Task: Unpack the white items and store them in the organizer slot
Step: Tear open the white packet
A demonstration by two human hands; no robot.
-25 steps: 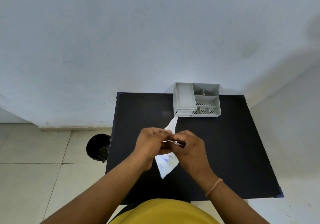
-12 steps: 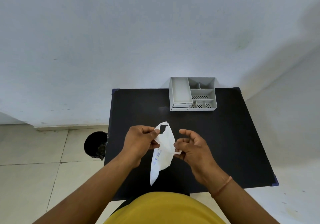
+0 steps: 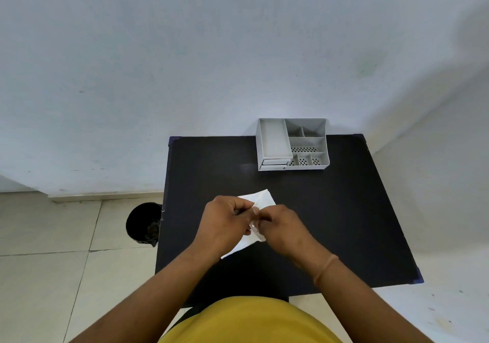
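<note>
A white paper packet [image 3: 260, 199] is held over the middle of the black table [image 3: 344, 210]. My left hand [image 3: 225, 223] grips its left side and my right hand [image 3: 280, 226] pinches it from the right, the fingertips of both meeting at the packet's middle. Its upper end sticks out above my hands and its lower corner shows below my left wrist. What is inside the packet is hidden. The grey organizer [image 3: 292, 144] stands at the table's far edge, with a long left slot, several smaller compartments and a small drawer at its front left.
A black bin [image 3: 144, 223] stands on the tiled floor, touching the table's left edge. A white wall runs behind the table. Bare tabletop lies between my hands and the organizer and to the right.
My hands had parted with the packet hanging from the left one; now they are together again on it, and the packet's top has turned toward the right.
</note>
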